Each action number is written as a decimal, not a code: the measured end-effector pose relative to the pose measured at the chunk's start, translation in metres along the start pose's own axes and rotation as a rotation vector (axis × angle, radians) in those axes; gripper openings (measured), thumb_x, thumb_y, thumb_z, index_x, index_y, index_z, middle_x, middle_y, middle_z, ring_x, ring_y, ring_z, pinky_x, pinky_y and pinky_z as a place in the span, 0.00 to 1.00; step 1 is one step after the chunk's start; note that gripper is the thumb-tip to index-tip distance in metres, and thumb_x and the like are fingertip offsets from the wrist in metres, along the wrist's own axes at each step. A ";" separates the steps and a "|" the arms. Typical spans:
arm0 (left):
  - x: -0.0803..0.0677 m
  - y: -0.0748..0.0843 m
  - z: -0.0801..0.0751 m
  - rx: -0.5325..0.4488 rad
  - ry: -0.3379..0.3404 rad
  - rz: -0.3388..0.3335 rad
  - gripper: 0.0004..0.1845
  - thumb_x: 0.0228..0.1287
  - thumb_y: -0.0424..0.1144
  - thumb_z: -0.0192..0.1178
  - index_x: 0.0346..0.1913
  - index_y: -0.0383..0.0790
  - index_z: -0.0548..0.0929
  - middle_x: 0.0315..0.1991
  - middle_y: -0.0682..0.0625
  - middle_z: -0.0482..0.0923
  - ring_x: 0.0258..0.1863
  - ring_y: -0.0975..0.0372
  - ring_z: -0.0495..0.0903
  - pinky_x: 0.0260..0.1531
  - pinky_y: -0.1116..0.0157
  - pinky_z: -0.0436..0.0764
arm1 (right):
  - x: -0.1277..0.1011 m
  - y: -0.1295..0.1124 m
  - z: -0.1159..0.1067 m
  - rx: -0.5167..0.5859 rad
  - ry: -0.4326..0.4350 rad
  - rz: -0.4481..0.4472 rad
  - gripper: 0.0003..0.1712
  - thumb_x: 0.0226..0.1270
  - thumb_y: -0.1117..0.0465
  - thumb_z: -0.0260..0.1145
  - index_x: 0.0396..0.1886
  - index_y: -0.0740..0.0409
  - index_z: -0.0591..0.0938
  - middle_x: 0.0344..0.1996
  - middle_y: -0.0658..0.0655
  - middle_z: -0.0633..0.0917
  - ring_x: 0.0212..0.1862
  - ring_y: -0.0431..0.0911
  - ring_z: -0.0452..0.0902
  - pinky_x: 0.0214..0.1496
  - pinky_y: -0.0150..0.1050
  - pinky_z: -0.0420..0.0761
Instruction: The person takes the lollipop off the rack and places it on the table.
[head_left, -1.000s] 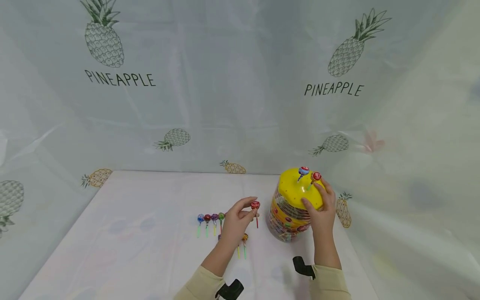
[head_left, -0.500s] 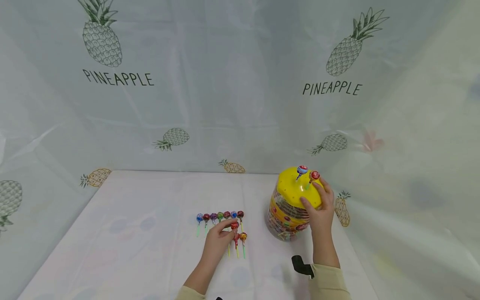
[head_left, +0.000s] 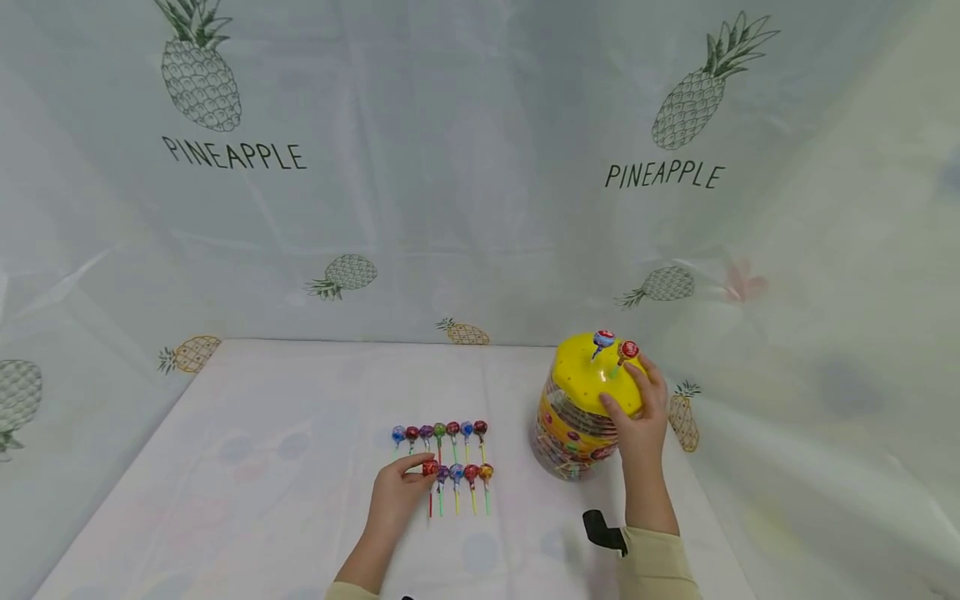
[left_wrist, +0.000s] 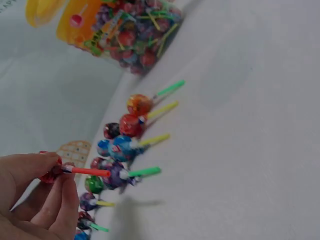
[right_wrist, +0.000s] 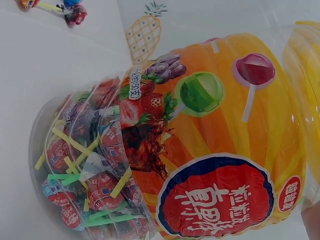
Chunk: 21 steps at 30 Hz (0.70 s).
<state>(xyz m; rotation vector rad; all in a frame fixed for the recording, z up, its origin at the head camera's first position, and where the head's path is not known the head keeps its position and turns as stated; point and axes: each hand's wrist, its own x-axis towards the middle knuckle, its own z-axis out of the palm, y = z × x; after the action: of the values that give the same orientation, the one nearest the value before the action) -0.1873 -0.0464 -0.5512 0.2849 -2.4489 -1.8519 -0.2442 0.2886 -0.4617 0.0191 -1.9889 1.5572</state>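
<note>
A person is sitting at a desk (head_left: 247,433) covered in a pale cloth, with a pineapple-printed sheet hanging behind it. The left hand (head_left: 396,493) is pinching a red-wrapped lollipop on a red plastic stick (head_left: 430,479) between thumb and fingertips, fingers (left_wrist: 47,192) curling around its head while the stick is pointing out toward the other sweets. It is being held low over the desk at the left end of the nearer row, apparently so it lines up with its neighbours.

Two neat rows of small wrapped lollipops with green and yellow sticks (head_left: 450,454) are lying flat on the cloth, heads toward the back and sticks toward the person. The wrist view is showing the nearer row (left_wrist: 127,132) side by side, heads almost touching, sticks parallel.

To the right, a large clear plastic jar with an orange printed label and a domed yellow lid (head_left: 581,412) is standing upright, part filled with more lollipops. The right hand (head_left: 637,417) is wrapping around the jar's right side, thumb on the lid's front edge and fingers curving over the far rim, seemingly steadying it. Two lollipops, one blue and one red (head_left: 615,346), are standing upright in holes in the lid, just beside those fingers
</note>
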 end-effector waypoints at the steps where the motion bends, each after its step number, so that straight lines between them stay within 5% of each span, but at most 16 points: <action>1: 0.001 -0.003 0.000 0.010 0.001 -0.011 0.17 0.57 0.28 0.69 0.51 0.34 0.85 0.38 0.42 0.84 0.32 0.57 0.85 0.31 0.62 0.83 | 0.000 0.001 0.000 -0.007 0.003 -0.001 0.27 0.61 0.66 0.72 0.61 0.56 0.78 0.71 0.44 0.61 0.70 0.47 0.55 0.65 0.32 0.66; 6: 0.008 -0.017 -0.002 0.070 0.019 -0.063 0.16 0.57 0.30 0.69 0.50 0.38 0.87 0.45 0.42 0.83 0.31 0.60 0.83 0.30 0.64 0.82 | 0.000 0.003 -0.001 -0.014 0.003 -0.011 0.27 0.61 0.65 0.72 0.61 0.55 0.78 0.70 0.41 0.62 0.70 0.46 0.55 0.65 0.32 0.67; 21: 0.020 -0.035 -0.007 0.240 0.001 0.053 0.13 0.55 0.30 0.70 0.46 0.36 0.88 0.34 0.49 0.84 0.29 0.63 0.80 0.28 0.66 0.78 | -0.001 -0.001 -0.001 -0.016 -0.010 0.016 0.28 0.61 0.64 0.72 0.62 0.54 0.77 0.71 0.41 0.60 0.70 0.46 0.55 0.65 0.34 0.67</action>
<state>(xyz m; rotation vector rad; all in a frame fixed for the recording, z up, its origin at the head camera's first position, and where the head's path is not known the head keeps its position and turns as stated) -0.2019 -0.0658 -0.5837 0.2290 -2.6515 -1.5380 -0.2424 0.2887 -0.4610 0.0047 -2.0140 1.5538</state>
